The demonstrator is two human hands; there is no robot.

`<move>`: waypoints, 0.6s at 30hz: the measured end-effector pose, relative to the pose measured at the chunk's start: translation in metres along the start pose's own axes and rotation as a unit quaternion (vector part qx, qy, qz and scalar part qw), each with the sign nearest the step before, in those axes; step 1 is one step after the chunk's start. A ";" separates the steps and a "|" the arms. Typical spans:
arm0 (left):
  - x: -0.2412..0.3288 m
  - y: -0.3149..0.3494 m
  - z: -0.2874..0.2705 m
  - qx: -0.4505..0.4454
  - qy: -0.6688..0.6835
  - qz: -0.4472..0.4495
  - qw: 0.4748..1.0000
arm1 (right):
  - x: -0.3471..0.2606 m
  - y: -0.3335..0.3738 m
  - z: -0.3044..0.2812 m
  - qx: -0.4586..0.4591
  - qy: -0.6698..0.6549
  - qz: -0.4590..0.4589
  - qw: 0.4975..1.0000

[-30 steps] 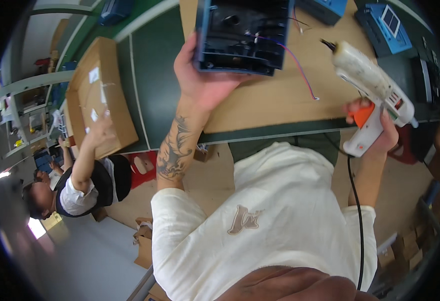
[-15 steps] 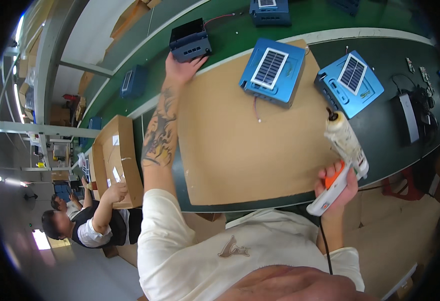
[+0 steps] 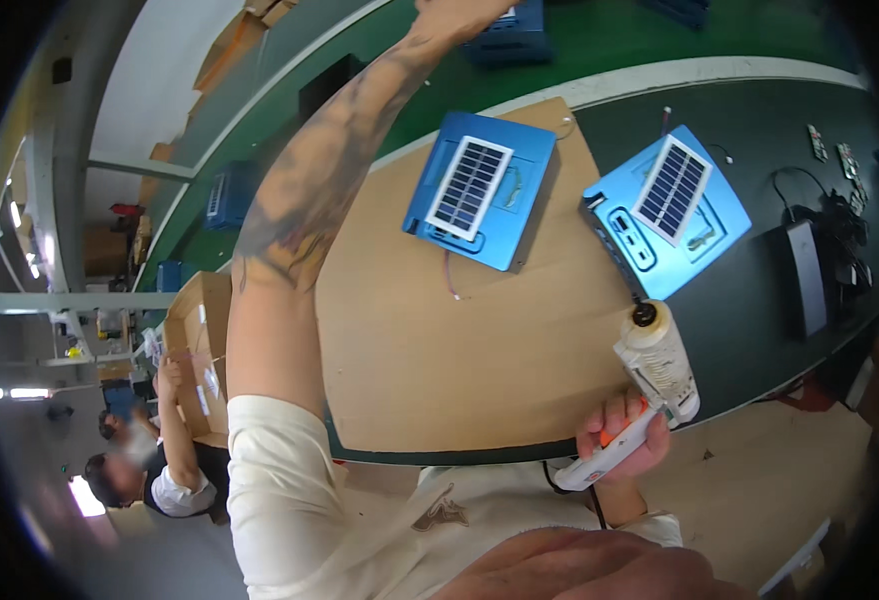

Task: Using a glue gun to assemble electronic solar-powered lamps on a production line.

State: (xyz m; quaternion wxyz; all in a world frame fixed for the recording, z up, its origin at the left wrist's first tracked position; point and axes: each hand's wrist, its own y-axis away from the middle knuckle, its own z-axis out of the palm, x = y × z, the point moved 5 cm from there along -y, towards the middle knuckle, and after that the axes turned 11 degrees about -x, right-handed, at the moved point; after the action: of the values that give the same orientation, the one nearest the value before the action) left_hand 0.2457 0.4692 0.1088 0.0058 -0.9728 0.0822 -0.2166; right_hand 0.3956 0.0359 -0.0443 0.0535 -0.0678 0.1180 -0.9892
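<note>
My right hand (image 3: 627,438) is wrapped round the handle of a white glue gun (image 3: 659,360) with an orange trigger, its dark nozzle pointing away from me. Far ahead, at the top edge of the picture, my left hand (image 3: 462,18) reaches to a blue box (image 3: 511,42) on the green surface; its fingers are mostly cut off, so their grip is unclear. On the cardboard sheet (image 3: 429,370) lies a blue box with a small solar panel (image 3: 524,220) and a thin wire with a plug. A second such box (image 3: 719,215) rests to its right, close beyond the nozzle.
Behind my left forearm sits a dark open casing (image 3: 324,88). Other blue boxes (image 3: 227,195) stand farther left on the green surface. At right lie a black adapter with cables (image 3: 807,275) and small circuit boards (image 3: 847,160). Left, a person handles a cardboard box (image 3: 221,330).
My left hand has left the dark casing and moved forward and right to a blue box. The glue gun has shifted slightly left and nearer to me, still in my right hand.
</note>
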 end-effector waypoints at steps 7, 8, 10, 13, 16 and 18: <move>0.012 -0.053 0.047 -0.121 -0.067 0.034 0.990 | 0.000 0.001 -0.001 0.051 0.084 0.021 0.995; -0.001 -0.055 0.031 -0.164 -0.075 -0.060 0.982 | 0.002 0.000 0.001 0.044 0.078 0.033 0.995; -0.015 -0.034 -0.010 -0.100 -0.073 -0.032 0.992 | 0.007 -0.004 0.005 0.033 0.069 0.049 0.996; 0.026 0.021 -0.059 -0.055 -0.112 0.098 0.987 | 0.000 -0.003 0.003 0.068 0.091 0.006 0.994; 0.035 0.071 -0.091 -0.136 -0.045 0.283 0.948 | -0.014 -0.004 -0.009 0.103 0.152 -0.026 0.983; -0.040 0.141 -0.151 -0.144 -0.189 0.124 0.963 | -0.005 -0.004 -0.004 0.143 0.136 0.003 0.980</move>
State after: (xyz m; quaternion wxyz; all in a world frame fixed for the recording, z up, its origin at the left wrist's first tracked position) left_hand 0.1245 0.3401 0.2220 -0.0921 -0.9689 0.2294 -0.0123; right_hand 0.3998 0.0416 -0.0473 0.0490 0.0765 -0.0185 -0.9957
